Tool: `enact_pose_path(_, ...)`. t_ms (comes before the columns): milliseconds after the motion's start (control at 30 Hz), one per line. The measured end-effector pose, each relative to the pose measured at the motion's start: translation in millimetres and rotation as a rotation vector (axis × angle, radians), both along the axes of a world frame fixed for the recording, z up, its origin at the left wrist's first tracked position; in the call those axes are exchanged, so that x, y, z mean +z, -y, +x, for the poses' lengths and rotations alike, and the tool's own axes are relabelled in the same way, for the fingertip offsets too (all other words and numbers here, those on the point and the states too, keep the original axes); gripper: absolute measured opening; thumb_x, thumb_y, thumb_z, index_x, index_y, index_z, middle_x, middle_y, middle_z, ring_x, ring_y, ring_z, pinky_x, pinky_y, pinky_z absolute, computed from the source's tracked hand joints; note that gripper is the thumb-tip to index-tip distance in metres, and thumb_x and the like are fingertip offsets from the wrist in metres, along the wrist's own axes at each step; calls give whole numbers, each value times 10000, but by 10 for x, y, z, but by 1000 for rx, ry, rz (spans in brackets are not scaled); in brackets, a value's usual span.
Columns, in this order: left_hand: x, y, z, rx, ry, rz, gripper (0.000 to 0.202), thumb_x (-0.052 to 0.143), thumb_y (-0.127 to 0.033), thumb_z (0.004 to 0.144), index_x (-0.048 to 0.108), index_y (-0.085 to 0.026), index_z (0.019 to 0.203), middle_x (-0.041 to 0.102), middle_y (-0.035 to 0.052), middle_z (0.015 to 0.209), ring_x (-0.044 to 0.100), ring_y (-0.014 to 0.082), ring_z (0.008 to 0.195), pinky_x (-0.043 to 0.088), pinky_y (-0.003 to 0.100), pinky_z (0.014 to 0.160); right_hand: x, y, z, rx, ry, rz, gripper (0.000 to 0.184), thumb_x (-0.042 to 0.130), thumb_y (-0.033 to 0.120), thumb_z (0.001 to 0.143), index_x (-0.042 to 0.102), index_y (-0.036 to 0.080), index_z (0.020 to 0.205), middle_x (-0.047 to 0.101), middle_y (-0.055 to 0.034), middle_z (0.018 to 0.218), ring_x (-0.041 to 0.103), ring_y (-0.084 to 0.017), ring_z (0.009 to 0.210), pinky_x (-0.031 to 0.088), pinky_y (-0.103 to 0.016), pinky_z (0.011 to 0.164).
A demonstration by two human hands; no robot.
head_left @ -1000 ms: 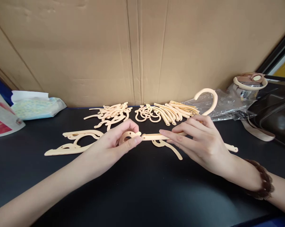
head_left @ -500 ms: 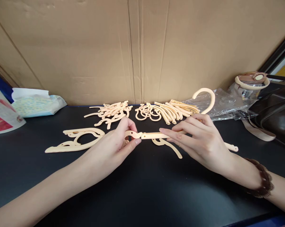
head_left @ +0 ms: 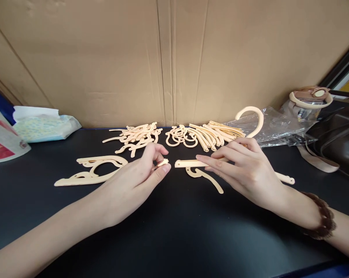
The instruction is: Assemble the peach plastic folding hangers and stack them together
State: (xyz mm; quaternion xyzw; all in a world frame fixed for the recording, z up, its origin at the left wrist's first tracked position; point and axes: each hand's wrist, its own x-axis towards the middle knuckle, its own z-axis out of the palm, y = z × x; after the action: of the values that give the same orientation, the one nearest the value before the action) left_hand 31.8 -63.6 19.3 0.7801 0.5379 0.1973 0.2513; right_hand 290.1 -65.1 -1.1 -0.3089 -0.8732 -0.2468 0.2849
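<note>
My left hand [head_left: 142, 181] pinches a small cream plastic hanger piece [head_left: 163, 163] between thumb and fingers; only its tip shows. In my right hand [head_left: 240, 172] is a partly joined hanger [head_left: 188, 163] with a large hook [head_left: 258, 121] rising above the knuckles. One arm of it points left, its end apart from the left-hand piece, and the other end sticks out to the right. Behind that arm a curved hanger piece [head_left: 211, 182] lies on the black table. A folded hanger [head_left: 99, 175] rests left of my left forearm.
Toward the back are a pile of curved pieces [head_left: 139, 135], several hooks [head_left: 180, 137] and a row of straight arms [head_left: 211, 135]. Clear plastic bags [head_left: 275, 129], a bottle [head_left: 310, 102] and a dark bag [head_left: 342, 131] stand right. A tissue pack [head_left: 46, 125] sits left. Cardboard [head_left: 110, 65] walls the back.
The small piece in my left hand has come away from the hanger arm's end and turned in my fingers. My right hand keeps hold of the hanger, almost in place.
</note>
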Motion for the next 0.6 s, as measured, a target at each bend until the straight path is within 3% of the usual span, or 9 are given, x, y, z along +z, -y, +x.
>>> enact_pose_path(67, -17, -8, -10, 19, -5, -12, 370, 285, -611, 961, 434, -272, 976, 568, -15, 847, 516, 191, 726, 378, 310, 659, 0, -1, 2, 1, 1, 2, 236, 596, 151, 941, 678, 199, 1157, 691, -13, 834, 565, -139, 773, 376, -324, 777)
enact_pose_path(167, -43, -74, -33, -67, -2, -43, 355, 364, -583, 948, 462, -253, 861, 519, -33, 673, 474, 165, 590, 334, 269, 539, 1, 0, 2, 3, 10, 2, 257, 580, 122, 943, 664, 205, 1171, 700, -10, 842, 575, -134, 782, 379, -320, 782)
enact_pose_path(300, -35, -107, -27, -134, -70, -10, 348, 360, -536, 964, 478, -244, 816, 543, -38, 671, 497, 145, 576, 335, 249, 535, 1, 4, -2, 20, 22, 15, 296, 560, 55, 931, 656, 201, 1171, 708, -3, 834, 595, -128, 791, 384, -318, 782)
enact_pose_path(433, -37, -42, 20, -178, -203, 106, 319, 417, -541, 943, 383, -254, 808, 430, -84, 545, 415, 136, 480, 288, 235, 493, 2, 19, -2, 33, 32, 27, 332, 562, 18, 912, 645, 203, 1176, 714, 8, 840, 604, -125, 798, 389, -323, 801)
enact_pose_path(600, -123, -13, 39, -252, -286, 271, 343, 384, -514, 970, 355, -244, 760, 462, -79, 511, 424, 135, 438, 212, 247, 464, 5, 57, 3, 59, 52, 26, 328, 553, 36, 922, 631, 214, 1187, 710, 18, 840, 602, -119, 782, 393, -331, 833)
